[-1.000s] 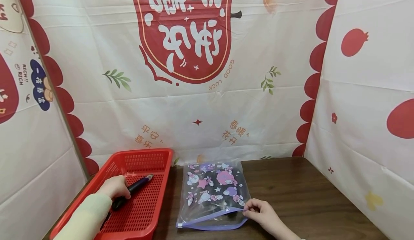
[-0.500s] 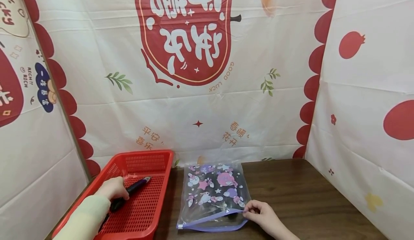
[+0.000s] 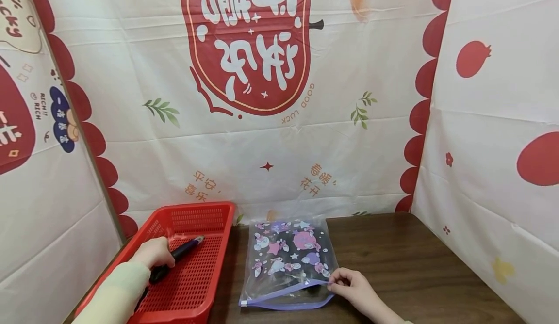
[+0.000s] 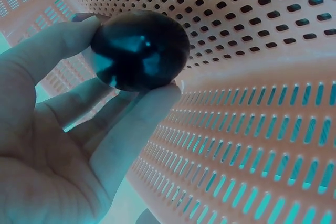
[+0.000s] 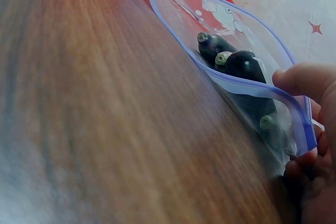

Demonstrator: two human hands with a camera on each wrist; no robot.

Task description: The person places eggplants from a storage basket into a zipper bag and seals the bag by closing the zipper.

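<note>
A dark eggplant [image 3: 187, 249] lies at a slant in the red basket [image 3: 229, 217], its stem end up and to the right. My left hand [image 3: 154, 253] grips its lower part; in the left wrist view, fingers and thumb surround the rounded dark end [image 4: 140, 51]. The clear printed zip bag [image 3: 284, 256] lies flat on the table, its purple-edged mouth parted toward me. My right hand [image 3: 355, 290] pinches the right corner of that mouth. Several dark eggplants [image 5: 247, 66] show inside the bag in the right wrist view.
The brown table [image 3: 384, 251] extends to the right of the bag. Another dark thing, partly hidden by the left sleeve [image 3: 115, 290], lies low in the basket. Printed white cloth [image 3: 244, 154] hangs behind and along both sides.
The head view has shifted slightly. Both hands, the eggplant in the left hand and the bag keep the same positions relative to one another.
</note>
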